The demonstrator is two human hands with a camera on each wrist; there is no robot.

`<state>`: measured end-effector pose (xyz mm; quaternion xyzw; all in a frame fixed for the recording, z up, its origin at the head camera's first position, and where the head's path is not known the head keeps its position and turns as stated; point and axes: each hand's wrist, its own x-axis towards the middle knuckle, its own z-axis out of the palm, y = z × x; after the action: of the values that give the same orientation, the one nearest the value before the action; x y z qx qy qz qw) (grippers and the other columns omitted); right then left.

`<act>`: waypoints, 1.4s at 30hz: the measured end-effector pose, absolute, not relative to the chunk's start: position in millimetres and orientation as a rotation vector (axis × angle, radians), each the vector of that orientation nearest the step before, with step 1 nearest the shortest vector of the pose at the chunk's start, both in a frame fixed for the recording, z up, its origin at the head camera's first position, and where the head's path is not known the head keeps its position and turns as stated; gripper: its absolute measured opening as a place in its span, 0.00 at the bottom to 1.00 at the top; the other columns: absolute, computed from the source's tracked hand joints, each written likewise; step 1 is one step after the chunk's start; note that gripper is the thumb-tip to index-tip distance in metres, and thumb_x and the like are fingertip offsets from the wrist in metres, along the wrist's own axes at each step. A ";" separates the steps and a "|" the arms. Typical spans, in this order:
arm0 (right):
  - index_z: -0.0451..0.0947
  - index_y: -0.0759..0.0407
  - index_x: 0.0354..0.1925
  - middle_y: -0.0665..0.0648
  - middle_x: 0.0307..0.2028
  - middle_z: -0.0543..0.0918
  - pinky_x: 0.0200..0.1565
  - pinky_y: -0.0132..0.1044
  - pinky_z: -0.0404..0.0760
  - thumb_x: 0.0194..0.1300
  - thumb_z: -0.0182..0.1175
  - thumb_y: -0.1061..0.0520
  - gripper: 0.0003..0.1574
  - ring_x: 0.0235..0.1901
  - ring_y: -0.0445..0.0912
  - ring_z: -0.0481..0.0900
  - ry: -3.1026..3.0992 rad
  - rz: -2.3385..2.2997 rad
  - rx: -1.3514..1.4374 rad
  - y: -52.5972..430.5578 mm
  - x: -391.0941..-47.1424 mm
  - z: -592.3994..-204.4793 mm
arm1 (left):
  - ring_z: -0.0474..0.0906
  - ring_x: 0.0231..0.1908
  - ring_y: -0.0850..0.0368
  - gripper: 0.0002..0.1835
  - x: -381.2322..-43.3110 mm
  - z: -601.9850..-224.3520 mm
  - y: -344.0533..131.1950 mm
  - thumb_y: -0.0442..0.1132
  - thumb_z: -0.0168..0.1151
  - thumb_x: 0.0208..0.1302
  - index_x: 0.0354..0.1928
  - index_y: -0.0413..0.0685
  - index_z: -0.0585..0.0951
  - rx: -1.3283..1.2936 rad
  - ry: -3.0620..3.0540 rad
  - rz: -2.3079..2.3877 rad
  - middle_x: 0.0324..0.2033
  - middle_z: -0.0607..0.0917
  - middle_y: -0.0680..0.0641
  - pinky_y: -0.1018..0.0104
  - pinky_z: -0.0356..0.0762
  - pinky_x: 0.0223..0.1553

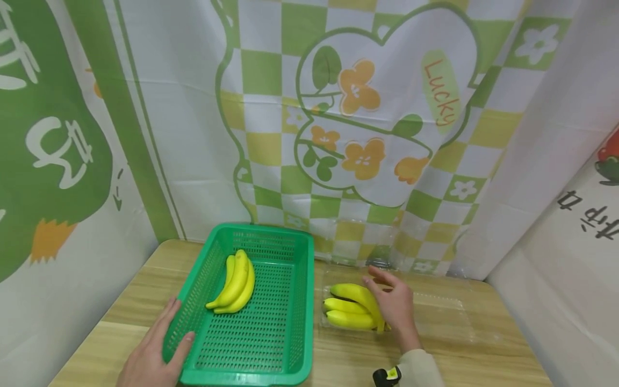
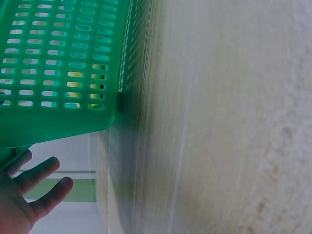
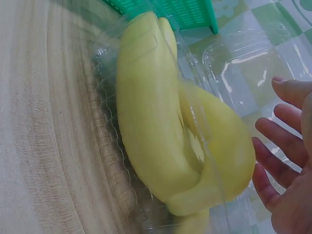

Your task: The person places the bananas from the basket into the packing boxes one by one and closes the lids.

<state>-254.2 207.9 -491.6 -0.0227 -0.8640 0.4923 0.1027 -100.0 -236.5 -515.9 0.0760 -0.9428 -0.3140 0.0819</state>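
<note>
My left hand (image 1: 155,349) rests at the near left corner of a green plastic basket (image 1: 302,344), thumb over the rim. In the left wrist view its fingers (image 2: 41,173) are spread and fairly straight beside the rim. A bunch of yellow bananas (image 1: 239,285) lies in the basket's far left part. To the right of the basket, another banana bunch (image 1: 353,320) sits in a clear plastic box (image 3: 109,92). Over the right end of that bunch is my right hand (image 1: 394,303); its fingers look loose and apart, close beside the bananas in the right wrist view.
The box's clear lid (image 3: 248,73) stands raised behind the bananas. Another clear plastic piece (image 1: 445,312) lies to the right on the wooden table (image 1: 348,365). A printed curtain (image 1: 271,134) hangs along the table's back edge, with more printed cloth at both sides.
</note>
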 end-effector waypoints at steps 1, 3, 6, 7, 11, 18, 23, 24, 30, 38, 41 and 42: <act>0.86 0.48 0.64 0.52 0.61 0.89 0.57 0.37 0.84 0.73 0.70 0.45 0.25 0.57 0.48 0.85 -2.545 1.458 -0.069 208.5 -253.4 -491.0 | 0.65 0.70 0.16 0.43 -100.2 -515.7 -236.4 0.60 0.51 0.82 0.87 0.56 0.47 0.226 -2.819 -0.939 0.85 0.55 0.37 0.24 0.79 0.50; 0.86 0.48 0.64 0.52 0.61 0.89 0.56 0.34 0.84 0.73 0.70 0.44 0.25 0.56 0.47 0.85 -2.535 1.462 -0.074 209.4 -251.6 -489.9 | 0.65 0.70 0.16 0.43 -100.7 -515.3 -236.3 0.60 0.51 0.81 0.87 0.55 0.47 0.222 -2.825 -0.939 0.84 0.55 0.37 0.24 0.79 0.50; 0.86 0.48 0.63 0.52 0.60 0.89 0.54 0.31 0.84 0.73 0.70 0.45 0.24 0.55 0.46 0.86 -2.518 1.467 -0.066 210.6 -249.2 -488.7 | 0.65 0.70 0.17 0.43 -101.5 -515.1 -236.5 0.61 0.51 0.81 0.87 0.54 0.47 0.215 -2.838 -0.934 0.84 0.54 0.36 0.24 0.79 0.50; 0.86 0.47 0.63 0.52 0.60 0.89 0.53 0.30 0.83 0.72 0.70 0.45 0.24 0.54 0.45 0.86 -2.512 1.470 -0.068 211.1 -248.5 -488.4 | 0.65 0.71 0.17 0.43 -101.7 -515.2 -236.6 0.61 0.51 0.81 0.87 0.53 0.47 0.212 -2.842 -0.932 0.84 0.54 0.36 0.23 0.79 0.51; 0.86 0.48 0.63 0.54 0.60 0.90 0.50 0.25 0.83 0.72 0.71 0.45 0.24 0.52 0.44 0.86 -2.493 1.486 -0.064 214.6 -247.4 -489.0 | 0.64 0.72 0.19 0.44 -102.1 -516.2 -237.9 0.61 0.52 0.81 0.87 0.52 0.47 0.193 -2.843 -0.907 0.84 0.55 0.35 0.22 0.77 0.53; 0.84 0.49 0.65 0.55 0.61 0.89 0.50 0.24 0.82 0.72 0.71 0.43 0.27 0.51 0.39 0.85 -2.496 1.509 -0.099 227.0 -246.2 -486.5 | 0.65 0.71 0.18 0.47 -104.2 -510.7 -240.7 0.62 0.54 0.79 0.85 0.41 0.53 0.138 -2.890 -0.750 0.83 0.56 0.31 0.19 0.72 0.57; 0.81 0.51 0.68 0.56 0.63 0.87 0.49 0.20 0.80 0.72 0.70 0.41 0.33 0.50 0.36 0.84 -2.475 1.500 -0.144 239.9 -249.0 -478.2 | 0.67 0.69 0.18 0.45 -109.9 -488.4 -223.8 0.64 0.56 0.77 0.80 0.36 0.63 0.093 -2.879 -0.641 0.80 0.60 0.28 0.19 0.66 0.61; 0.80 0.51 0.69 0.56 0.63 0.87 0.48 0.19 0.80 0.72 0.70 0.40 0.33 0.51 0.36 0.83 -2.468 1.505 -0.157 242.3 -249.8 -475.8 | 0.67 0.70 0.19 0.44 -111.5 -482.3 -216.7 0.64 0.56 0.77 0.79 0.36 0.64 0.070 -2.856 -0.665 0.79 0.61 0.28 0.20 0.64 0.62; 0.72 0.52 0.76 0.58 0.71 0.81 0.48 0.15 0.77 0.75 0.65 0.38 0.39 0.64 0.49 0.81 -2.442 1.598 -0.201 252.9 -256.8 -459.4 | 0.62 0.78 0.30 0.36 -133.0 -439.0 -161.4 0.59 0.55 0.81 0.78 0.42 0.69 -0.098 -2.733 -0.899 0.81 0.64 0.35 0.25 0.55 0.70; 0.57 0.55 0.84 0.61 0.81 0.66 0.46 0.15 0.75 0.82 0.51 0.35 0.45 0.78 0.57 0.68 -2.470 1.673 -0.207 265.2 -267.1 -435.5 | 0.56 0.82 0.36 0.34 -185.5 -408.9 -92.8 0.58 0.51 0.83 0.82 0.52 0.64 -0.290 -2.709 -1.375 0.83 0.63 0.44 0.24 0.53 0.78; 0.53 0.53 0.85 0.60 0.83 0.62 0.46 0.15 0.75 0.84 0.48 0.35 0.45 0.80 0.56 0.65 -2.488 1.689 -0.201 270.6 -272.4 -427.6 | 0.56 0.83 0.37 0.34 -204.2 -406.6 -68.2 0.58 0.51 0.83 0.82 0.53 0.63 -0.290 -2.696 -1.523 0.83 0.62 0.45 0.27 0.56 0.79; 0.52 0.52 0.85 0.59 0.83 0.61 0.46 0.15 0.75 0.84 0.47 0.34 0.45 0.80 0.56 0.65 -2.497 1.689 -0.196 272.5 -274.0 -425.1 | 0.56 0.83 0.37 0.35 -210.7 -405.8 -60.6 0.59 0.52 0.82 0.82 0.54 0.63 -0.276 -2.695 -1.560 0.83 0.62 0.45 0.29 0.57 0.79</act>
<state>-274.0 272.5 -425.1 -0.0649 -0.8249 0.5582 0.0604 -210.7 -60.6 -405.8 -0.0884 -0.8621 -0.4990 0.0077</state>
